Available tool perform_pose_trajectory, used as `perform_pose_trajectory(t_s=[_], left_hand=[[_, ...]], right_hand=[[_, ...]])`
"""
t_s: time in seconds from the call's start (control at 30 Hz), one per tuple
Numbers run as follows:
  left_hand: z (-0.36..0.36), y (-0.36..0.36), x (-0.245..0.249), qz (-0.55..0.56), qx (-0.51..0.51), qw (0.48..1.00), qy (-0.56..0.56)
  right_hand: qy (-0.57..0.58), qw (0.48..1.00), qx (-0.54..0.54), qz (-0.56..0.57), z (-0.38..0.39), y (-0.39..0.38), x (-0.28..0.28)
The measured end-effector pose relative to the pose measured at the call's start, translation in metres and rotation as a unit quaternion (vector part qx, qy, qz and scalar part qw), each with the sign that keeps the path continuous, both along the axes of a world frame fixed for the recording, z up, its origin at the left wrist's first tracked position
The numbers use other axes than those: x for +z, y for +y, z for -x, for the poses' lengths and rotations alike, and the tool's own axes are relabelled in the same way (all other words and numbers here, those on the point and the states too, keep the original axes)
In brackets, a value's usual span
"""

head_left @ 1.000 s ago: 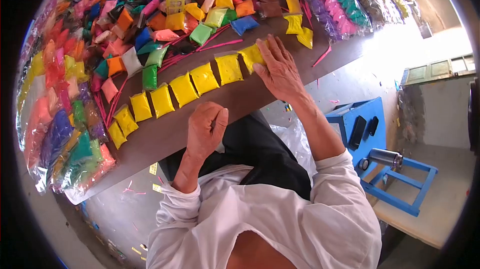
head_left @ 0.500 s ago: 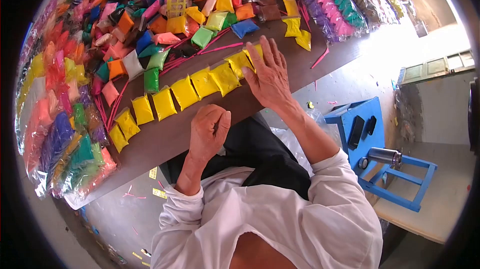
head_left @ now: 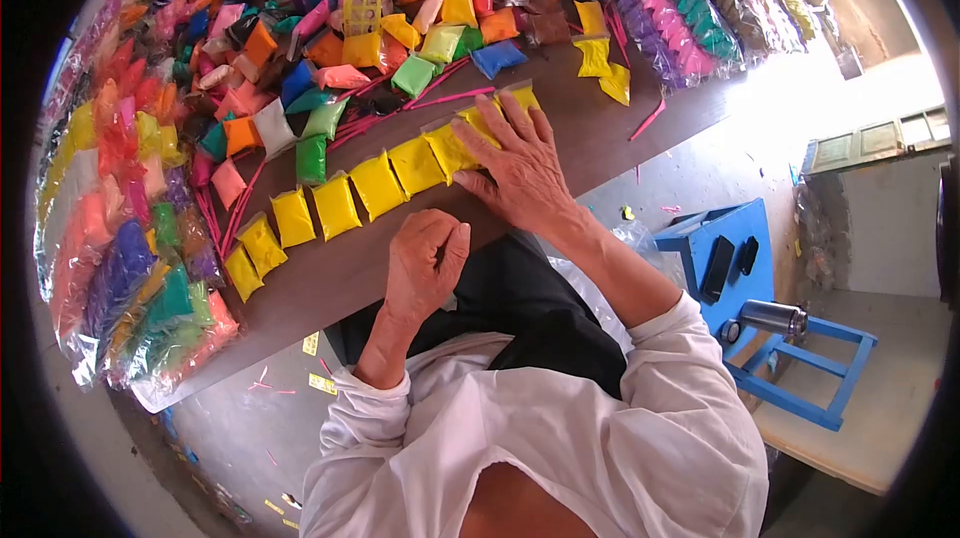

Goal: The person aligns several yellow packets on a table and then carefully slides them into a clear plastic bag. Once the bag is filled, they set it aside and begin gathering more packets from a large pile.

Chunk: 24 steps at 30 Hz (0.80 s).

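A row of small yellow packets [head_left: 378, 185] lies side by side on the brown table [head_left: 330, 268], running slantwise from lower left to upper right. My right hand [head_left: 515, 160] rests flat over the right part of the row, fingers spread, covering some of the packets. Below the row's middle, at the table's near edge, my left hand [head_left: 425, 263] is closed in a fist with the thumb up. Whatever it may hold is hidden by the fingers. Another few yellow packets [head_left: 594, 56] lie apart, beyond my right hand.
A large heap of colourful packets [head_left: 270, 128] covers the far side and left of the table. Pink strips [head_left: 370, 121] lie along its edge. Long bagged rows [head_left: 680, 13] stand at far right. Beside me are a blue stool [head_left: 740, 228] and a metal flask [head_left: 773, 317].
My right hand has moved left and slightly down, spreading its fingers over the packets. My left hand keeps its fist. The whole view has shifted slightly.
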State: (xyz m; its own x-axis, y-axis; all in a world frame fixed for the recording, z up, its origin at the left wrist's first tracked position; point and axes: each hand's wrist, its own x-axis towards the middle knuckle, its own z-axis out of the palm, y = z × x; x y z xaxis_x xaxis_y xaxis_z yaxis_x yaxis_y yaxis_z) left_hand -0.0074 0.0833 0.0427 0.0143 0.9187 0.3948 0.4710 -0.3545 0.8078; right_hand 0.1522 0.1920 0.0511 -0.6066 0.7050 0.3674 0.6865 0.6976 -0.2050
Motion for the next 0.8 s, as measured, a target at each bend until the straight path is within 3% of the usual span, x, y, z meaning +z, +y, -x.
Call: perform_pose_trajectory(t_s=[0.13,0.33,0.5,0.57,0.67,0.77,0.8], left_hand=[[-0.001,-0.001,-0.001,-0.003,0.002,1.000,-0.004],[-0.001,0.000,-0.003,-0.001,0.006,1.000,0.010],[-0.002,-0.002,0.001,0.009,0.006,1.000,0.011],[-0.002,-0.002,0.000,0.001,0.006,1.000,-0.005],[-0.002,-0.001,0.000,-0.003,0.007,1.000,-0.008],[-0.001,-0.002,-0.001,0.008,0.001,1.000,-0.018],[0.000,-0.002,-0.002,0.013,0.001,1.000,-0.023]], right_hand=[[-0.002,1.000,-0.010,0.005,0.003,0.004,-0.007],[0.110,0.993,-0.031,-0.027,-0.001,0.008,-0.005],[0.167,0.947,-0.258,-0.096,-0.052,0.072,0.027],[0.122,0.926,-0.355,-0.042,-0.074,0.094,0.043],[0.012,0.918,-0.393,-0.062,-0.095,0.130,0.022],[0.038,0.955,-0.255,0.148,-0.107,0.151,0.015],[0.093,0.953,-0.254,0.137,-0.107,0.150,0.015]])
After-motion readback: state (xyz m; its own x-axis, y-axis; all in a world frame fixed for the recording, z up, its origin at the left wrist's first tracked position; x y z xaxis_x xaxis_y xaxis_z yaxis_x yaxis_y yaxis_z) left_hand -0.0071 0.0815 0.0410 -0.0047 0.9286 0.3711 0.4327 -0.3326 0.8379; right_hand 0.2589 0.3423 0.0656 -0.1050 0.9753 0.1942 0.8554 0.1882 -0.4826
